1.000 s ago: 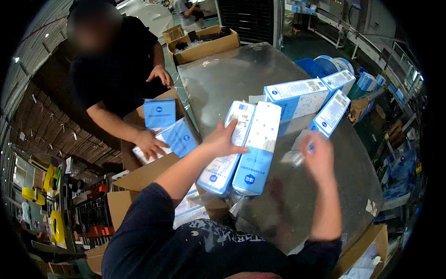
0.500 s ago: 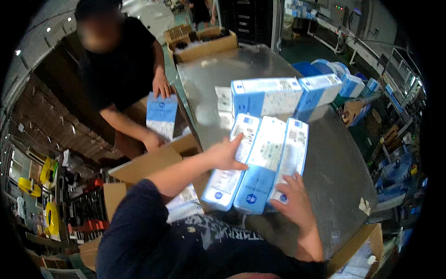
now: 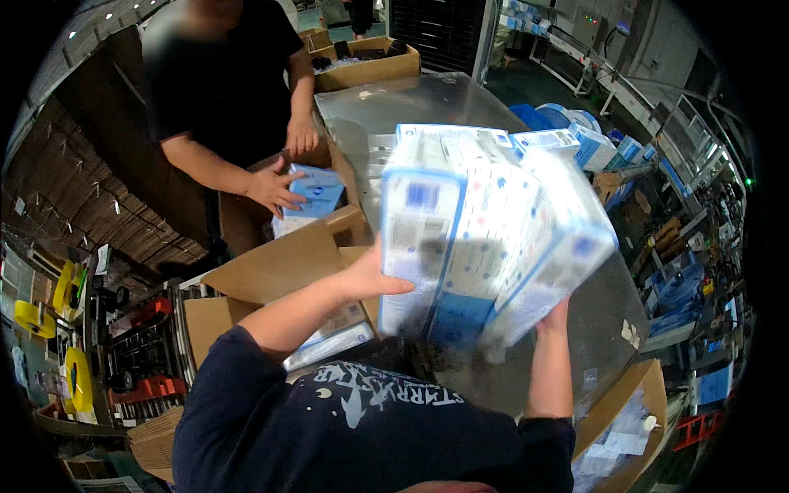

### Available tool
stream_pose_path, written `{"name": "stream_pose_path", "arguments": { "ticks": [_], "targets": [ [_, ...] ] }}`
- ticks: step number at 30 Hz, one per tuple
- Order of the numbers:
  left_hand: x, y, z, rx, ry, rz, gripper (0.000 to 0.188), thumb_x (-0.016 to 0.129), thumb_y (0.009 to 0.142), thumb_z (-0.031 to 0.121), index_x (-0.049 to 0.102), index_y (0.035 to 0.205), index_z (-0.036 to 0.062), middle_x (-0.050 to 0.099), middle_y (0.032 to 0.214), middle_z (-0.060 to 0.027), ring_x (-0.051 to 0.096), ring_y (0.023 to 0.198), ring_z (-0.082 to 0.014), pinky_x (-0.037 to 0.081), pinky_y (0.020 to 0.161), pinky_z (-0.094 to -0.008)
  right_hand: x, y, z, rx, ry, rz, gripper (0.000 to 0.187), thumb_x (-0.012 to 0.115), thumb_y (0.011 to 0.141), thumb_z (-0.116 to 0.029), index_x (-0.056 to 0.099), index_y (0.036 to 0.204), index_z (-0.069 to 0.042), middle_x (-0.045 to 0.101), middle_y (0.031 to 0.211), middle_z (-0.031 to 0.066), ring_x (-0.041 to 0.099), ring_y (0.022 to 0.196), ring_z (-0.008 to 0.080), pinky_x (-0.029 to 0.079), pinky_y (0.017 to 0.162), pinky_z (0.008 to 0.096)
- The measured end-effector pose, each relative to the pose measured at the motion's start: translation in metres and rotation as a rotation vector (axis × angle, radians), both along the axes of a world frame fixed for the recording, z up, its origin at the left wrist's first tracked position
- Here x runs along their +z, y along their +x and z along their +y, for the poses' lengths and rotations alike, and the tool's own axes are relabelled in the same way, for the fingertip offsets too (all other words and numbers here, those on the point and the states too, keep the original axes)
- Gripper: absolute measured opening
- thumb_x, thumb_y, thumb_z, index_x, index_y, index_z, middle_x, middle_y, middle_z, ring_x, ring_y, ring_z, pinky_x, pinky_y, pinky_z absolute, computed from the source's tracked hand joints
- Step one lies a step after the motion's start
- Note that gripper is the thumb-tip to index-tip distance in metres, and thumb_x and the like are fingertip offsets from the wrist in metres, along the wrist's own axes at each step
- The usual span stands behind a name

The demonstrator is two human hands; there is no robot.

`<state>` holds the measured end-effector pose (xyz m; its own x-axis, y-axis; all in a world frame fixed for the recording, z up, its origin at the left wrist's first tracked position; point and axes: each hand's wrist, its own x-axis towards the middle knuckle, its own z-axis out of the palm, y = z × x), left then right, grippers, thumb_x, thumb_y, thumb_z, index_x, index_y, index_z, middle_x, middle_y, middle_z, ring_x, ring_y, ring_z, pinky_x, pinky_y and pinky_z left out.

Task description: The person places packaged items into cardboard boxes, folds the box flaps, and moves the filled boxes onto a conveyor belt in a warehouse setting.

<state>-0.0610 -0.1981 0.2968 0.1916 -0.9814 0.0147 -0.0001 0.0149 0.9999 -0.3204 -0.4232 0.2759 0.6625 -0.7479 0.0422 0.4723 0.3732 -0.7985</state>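
The left hand [image 3: 370,279] presses flat on one side of a stack of white-and-blue boxes [image 3: 485,238]; the right hand [image 3: 555,316] props the other side from below, fingers hidden. The boxes are lifted, tilted, above the table's [image 3: 370,123] near edge. Squeezed only sideways, a middle box could slip out and drop.

The boxes [image 3: 485,238] in the middle are white with light-blue borders, a darker blue band at the lower end and small scattered dots. The box [image 3: 316,189] by the table's left edge is light blue with a dark blue round mark. The table [image 3: 394,111] is shiny grey metal. The cartons [image 3: 279,263] along its left edge are plain brown. The near sleeve [image 3: 238,370] is dark navy with white lettering. The other person's shirt [image 3: 222,74] is black.
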Motion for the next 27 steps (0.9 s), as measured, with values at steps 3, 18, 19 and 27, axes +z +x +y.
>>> {"name": "stream_pose_path", "arguments": {
  "ticks": [3,18,19,27],
  "targets": [
    [0.044,0.014,0.056,0.123,-0.162,-0.105,0.081,0.076,0.066,0.023,0.030,0.130,0.0037,0.046,0.121,-0.0155,0.051,0.106,-0.0262,0.047,0.085,-0.0387,0.038,0.057,0.040,0.021,-0.039,-0.129,0.072,0.040,0.081,-0.058,0.032,0.133,-0.010,0.045,0.128,0.0130,0.048,0.112,0.0282,0.042,0.092,0.0412],
    [-0.072,0.076,0.223,-0.013,0.530,-1.309,0.070,0.062,0.074,0.044,0.035,0.132,0.0151,0.031,0.137,-0.0180,0.027,0.127,-0.0381,0.024,0.095,-0.0629,0.040,0.022,0.193,0.485,-0.722,1.007,0.042,0.060,0.080,-0.024,0.052,0.119,-0.010,0.060,0.110,0.0112,0.058,0.098,0.0256,0.046,0.081,0.0366],
    [-0.092,0.062,0.222,-0.004,0.617,-1.308,0.079,0.063,0.072,0.049,0.028,0.135,0.0161,0.023,0.139,-0.0200,0.021,0.129,-0.0400,0.022,0.095,-0.0643,0.034,0.008,0.184,0.444,-0.905,1.115,0.043,0.060,0.080,-0.025,0.052,0.119,-0.010,0.060,0.109,0.0117,0.058,0.096,0.0270,0.047,0.079,0.0374],
    [-0.084,0.052,0.193,-0.304,0.728,-1.242,0.094,0.065,0.069,0.052,0.013,0.141,0.0207,0.002,0.143,-0.0263,0.006,0.131,-0.0465,0.024,0.095,-0.0643,-0.067,-0.210,0.088,-0.317,-0.871,1.882,0.047,0.062,0.072,-0.025,0.054,0.115,-0.007,0.060,0.106,0.0165,0.056,0.099,0.0319,0.045,0.084,0.0389]
  ]
}}
